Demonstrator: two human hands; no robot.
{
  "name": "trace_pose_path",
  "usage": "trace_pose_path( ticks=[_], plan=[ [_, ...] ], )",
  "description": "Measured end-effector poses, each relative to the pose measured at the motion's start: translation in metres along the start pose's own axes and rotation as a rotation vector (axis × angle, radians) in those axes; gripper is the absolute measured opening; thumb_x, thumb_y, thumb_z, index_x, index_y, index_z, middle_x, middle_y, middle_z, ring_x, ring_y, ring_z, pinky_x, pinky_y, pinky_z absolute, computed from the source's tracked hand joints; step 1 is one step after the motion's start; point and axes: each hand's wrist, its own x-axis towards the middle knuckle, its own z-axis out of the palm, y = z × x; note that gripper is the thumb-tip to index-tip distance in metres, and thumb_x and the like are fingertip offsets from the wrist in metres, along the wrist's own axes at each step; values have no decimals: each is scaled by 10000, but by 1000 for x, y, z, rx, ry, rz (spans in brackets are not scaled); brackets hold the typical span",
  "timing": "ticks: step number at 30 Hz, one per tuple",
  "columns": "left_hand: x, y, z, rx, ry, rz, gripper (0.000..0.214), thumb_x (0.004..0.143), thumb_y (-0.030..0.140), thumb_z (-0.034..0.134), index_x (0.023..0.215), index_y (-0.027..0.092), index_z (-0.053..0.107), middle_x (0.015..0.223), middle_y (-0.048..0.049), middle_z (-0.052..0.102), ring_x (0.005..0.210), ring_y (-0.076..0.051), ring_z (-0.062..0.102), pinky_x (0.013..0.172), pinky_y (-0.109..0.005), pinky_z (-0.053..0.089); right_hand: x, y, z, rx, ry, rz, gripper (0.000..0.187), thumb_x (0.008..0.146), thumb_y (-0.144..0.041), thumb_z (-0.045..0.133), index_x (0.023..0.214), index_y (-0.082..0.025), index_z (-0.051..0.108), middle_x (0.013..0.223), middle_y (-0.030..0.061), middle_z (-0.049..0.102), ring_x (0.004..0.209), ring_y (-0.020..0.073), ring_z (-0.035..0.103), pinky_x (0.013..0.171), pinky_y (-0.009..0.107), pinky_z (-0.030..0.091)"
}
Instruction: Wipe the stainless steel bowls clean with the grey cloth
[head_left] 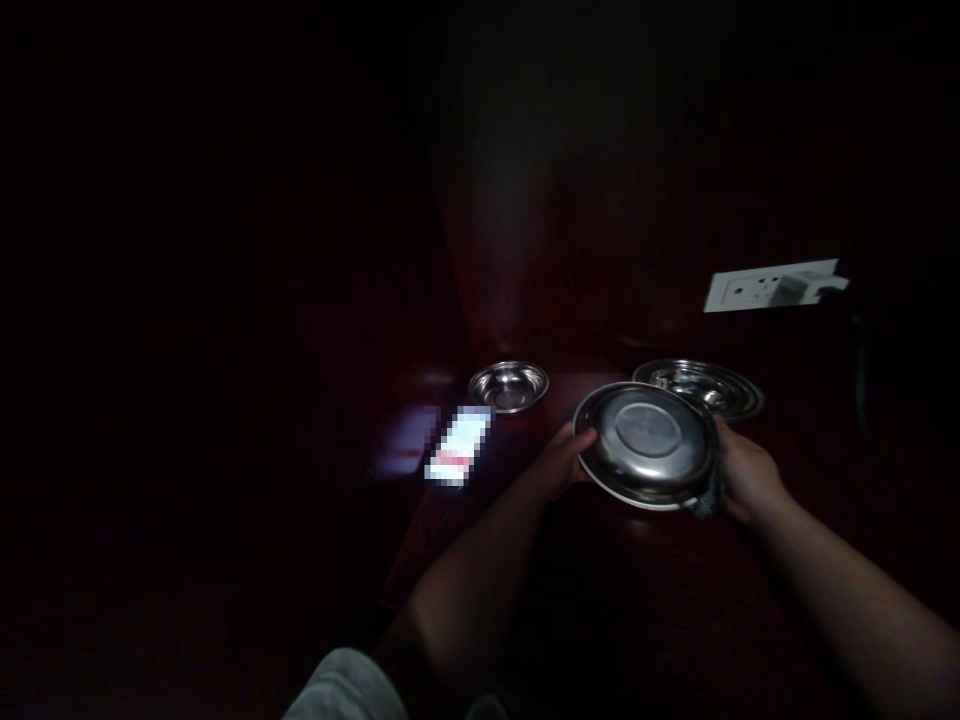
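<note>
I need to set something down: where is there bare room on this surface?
The likeliest gap lies between the small bowl and the far plate, beyond the held dish. Crowded spots: the lit screen beside the small bowl, and the far plate, partly hidden by the held dish. Elsewhere, it is too dark to tell.

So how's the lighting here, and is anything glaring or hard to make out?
Head view: left side nearly black; phone-like screen bright but pixelated beyond reading; glare on the underside of the held steel bowl; cable at right almost lost in shadow.
</note>
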Motion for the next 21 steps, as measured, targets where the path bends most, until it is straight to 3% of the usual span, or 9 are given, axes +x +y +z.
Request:
trace_pose_path(
  ticks=[8,13,17,21],
  plan=[
    [0,0,3,-18,78,-4,541,622,444,711,1075,206,536,941,-41,602,766,-153,577,660,-293,473,-4,-1,3,-23,18,6,209,806,-297,569,829,-103,644,698,49,660,547,94,581,509,158,480],
    [5,-8,-2,-5,118,27,519,628,441,713,1058,195,557,892,-22,597,717,-131,554,638,-264,438,-3,0,0,-110,16,38,247,809,-348,561,870,-135,669,836,61,688,637,100,615,553,145,485],
    [7,-13,-4,-5,126,114,459,656,420,702,1018,160,588,874,-31,609,755,-132,549,692,-255,414,-2,0,-2,-152,39,45,255,787,-364,590,927,-172,681,957,48,688,741,91,634,600,111,477],
    [7,-14,-4,69,163,148,467,668,443,682,1026,155,599,892,-45,627,808,-162,556,758,-289,405,-3,-1,-3,-132,0,72,216,800,-333,572,901,-180,686,908,41,698,719,100,641,622,129,493]
  ],
)
